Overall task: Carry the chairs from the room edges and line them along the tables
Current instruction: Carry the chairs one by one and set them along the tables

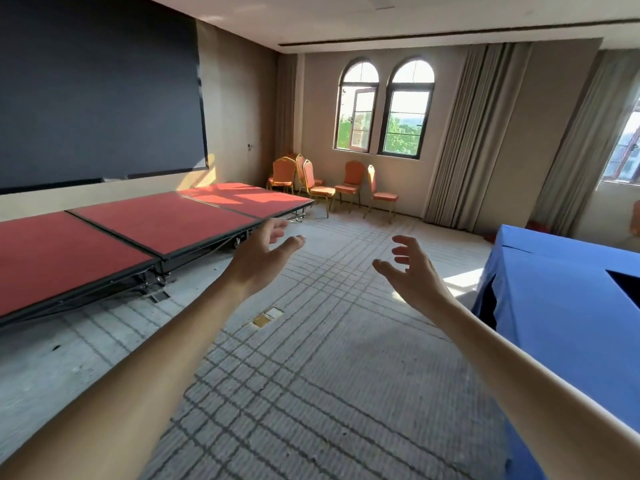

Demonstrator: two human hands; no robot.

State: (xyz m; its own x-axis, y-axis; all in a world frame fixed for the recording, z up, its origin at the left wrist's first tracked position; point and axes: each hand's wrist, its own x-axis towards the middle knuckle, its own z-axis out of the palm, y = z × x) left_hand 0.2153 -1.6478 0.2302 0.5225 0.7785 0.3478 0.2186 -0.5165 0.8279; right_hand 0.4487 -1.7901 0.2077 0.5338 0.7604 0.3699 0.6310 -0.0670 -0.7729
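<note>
Left hand [263,252] and right hand [414,271] hover empty; five chairs [352,173], one table [561,292].

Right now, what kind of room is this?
Probably a function or meeting hall. A low red stage sits below a big dark screen, orange chairs with gold frames cluster under the arched windows, and a table draped in blue cloth stands at the right.

Stage [138,226]: 9 to 11 o'clock is blocked by the low red platform.
Table [561,306]: 3 o'clock is walled off by blue cloth.
Carpet [311,358]: open floor is left between them, 6 through 12 o'clock.
Chairs [353,174]: the lane is closed off at 12 o'clock, just past the platform's far corner.
</note>
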